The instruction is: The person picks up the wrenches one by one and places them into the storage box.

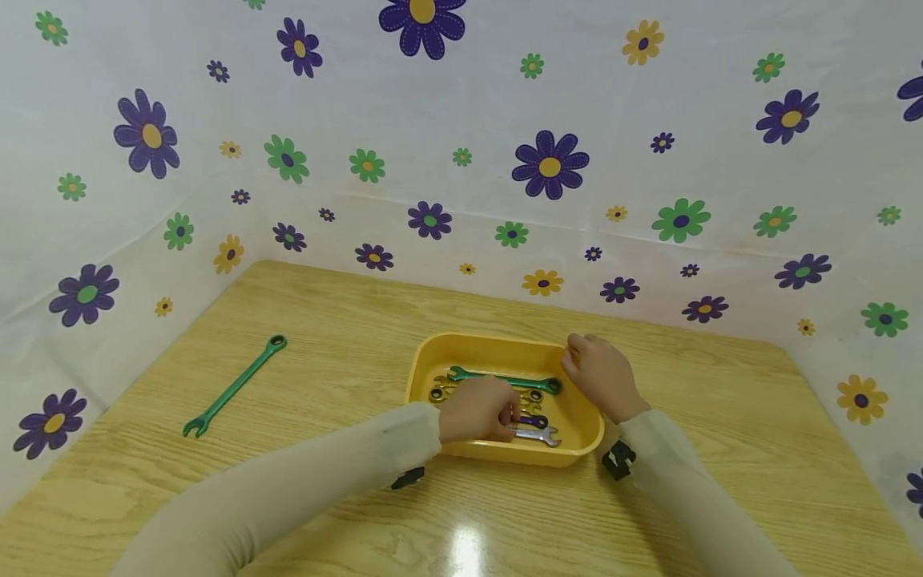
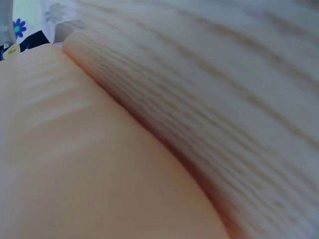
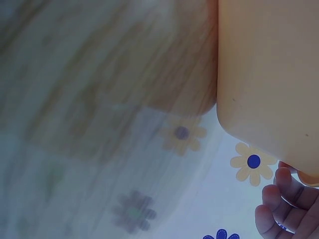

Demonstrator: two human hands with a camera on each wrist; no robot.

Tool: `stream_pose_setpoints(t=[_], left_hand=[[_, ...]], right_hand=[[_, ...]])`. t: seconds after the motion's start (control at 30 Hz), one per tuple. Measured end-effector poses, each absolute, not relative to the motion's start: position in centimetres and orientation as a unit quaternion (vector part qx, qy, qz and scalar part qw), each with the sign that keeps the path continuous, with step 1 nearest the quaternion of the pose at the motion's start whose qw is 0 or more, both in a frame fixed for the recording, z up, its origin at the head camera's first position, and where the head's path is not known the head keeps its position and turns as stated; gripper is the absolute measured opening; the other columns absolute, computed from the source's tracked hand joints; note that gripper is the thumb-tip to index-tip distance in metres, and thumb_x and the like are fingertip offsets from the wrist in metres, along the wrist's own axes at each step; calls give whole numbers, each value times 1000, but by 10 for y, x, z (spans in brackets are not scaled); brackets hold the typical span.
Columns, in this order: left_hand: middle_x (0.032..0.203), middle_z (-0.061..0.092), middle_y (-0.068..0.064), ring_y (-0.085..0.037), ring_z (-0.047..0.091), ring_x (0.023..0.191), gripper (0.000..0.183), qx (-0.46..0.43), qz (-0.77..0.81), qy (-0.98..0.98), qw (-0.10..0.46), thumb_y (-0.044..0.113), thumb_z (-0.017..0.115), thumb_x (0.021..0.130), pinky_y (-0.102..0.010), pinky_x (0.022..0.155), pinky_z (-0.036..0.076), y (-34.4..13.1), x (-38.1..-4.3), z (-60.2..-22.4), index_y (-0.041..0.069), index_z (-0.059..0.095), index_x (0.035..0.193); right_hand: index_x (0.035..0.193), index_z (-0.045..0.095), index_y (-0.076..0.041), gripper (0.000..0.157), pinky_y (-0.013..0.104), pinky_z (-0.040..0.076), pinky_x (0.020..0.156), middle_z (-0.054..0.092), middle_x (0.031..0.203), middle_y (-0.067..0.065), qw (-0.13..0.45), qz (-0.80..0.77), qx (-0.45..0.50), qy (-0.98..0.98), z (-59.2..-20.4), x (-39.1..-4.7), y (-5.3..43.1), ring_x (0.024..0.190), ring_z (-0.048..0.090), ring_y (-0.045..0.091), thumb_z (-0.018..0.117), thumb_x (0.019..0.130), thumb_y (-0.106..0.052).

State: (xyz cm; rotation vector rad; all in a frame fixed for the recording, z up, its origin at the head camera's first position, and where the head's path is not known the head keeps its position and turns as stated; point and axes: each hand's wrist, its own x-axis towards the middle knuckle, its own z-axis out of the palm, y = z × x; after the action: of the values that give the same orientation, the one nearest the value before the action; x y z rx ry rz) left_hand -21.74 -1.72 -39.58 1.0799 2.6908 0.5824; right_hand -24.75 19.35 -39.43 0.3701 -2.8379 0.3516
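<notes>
A yellow plastic tray [image 1: 497, 457] sits on the wooden table with several combination wrenches inside. My left hand [image 1: 479, 409] reaches over its near left side and pinches a silver wrench [image 1: 537, 435], whose open jaw end sticks out to the right. Beside it lie a purple wrench [image 1: 534, 420], gold wrenches [image 1: 532, 396] partly hidden under the hand, and a green wrench [image 1: 505, 380] along the back. My right hand [image 1: 604, 377] grips the tray's rim at the far right corner; its curled fingers [image 3: 286, 199] show in the right wrist view.
A longer green wrench [image 1: 236, 388] lies on the table [image 1: 346, 344] to the left of the tray. A white flowered cloth [image 1: 461, 104] surrounds the table at the back and sides. The tray's outer wall [image 2: 75, 149] fills much of the left wrist view.
</notes>
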Motion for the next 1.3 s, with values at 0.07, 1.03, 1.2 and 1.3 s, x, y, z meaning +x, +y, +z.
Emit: stream_pose_setpoints(t=[0.07,1.03,1.2,1.3], left_hand=[[75,67,8,0,55,62,11,364,209,904,86,21,71,82,-17,59,45,-17,-219,-396,15,69,91],[100,65,-7,-20,61,90,27,325,354,876,29,12,67,84,-33,78,52,-69,-204,-343,9,59,110],[102,66,-7,-18,63,90,34,305,343,888,-21,12,68,83,-33,79,53,-88,-193,-336,8,58,115],[99,66,-8,-18,63,89,35,290,346,891,-43,11,69,82,-33,78,54,-99,-187,-334,7,59,116]], right_hand=[[83,60,-5,12,24,35,50,53,66,6,126,121,127,-976,-394,-247,193,57,44,16,57,86,-16],[83,60,-6,12,26,38,53,54,68,7,131,120,125,-976,-398,-237,192,60,45,17,57,87,-17],[81,59,-6,11,25,37,52,52,66,6,141,122,135,-973,-400,-234,195,58,44,17,57,87,-15],[79,58,-5,11,26,37,52,52,65,7,148,124,143,-971,-400,-231,196,57,44,17,57,86,-14]])
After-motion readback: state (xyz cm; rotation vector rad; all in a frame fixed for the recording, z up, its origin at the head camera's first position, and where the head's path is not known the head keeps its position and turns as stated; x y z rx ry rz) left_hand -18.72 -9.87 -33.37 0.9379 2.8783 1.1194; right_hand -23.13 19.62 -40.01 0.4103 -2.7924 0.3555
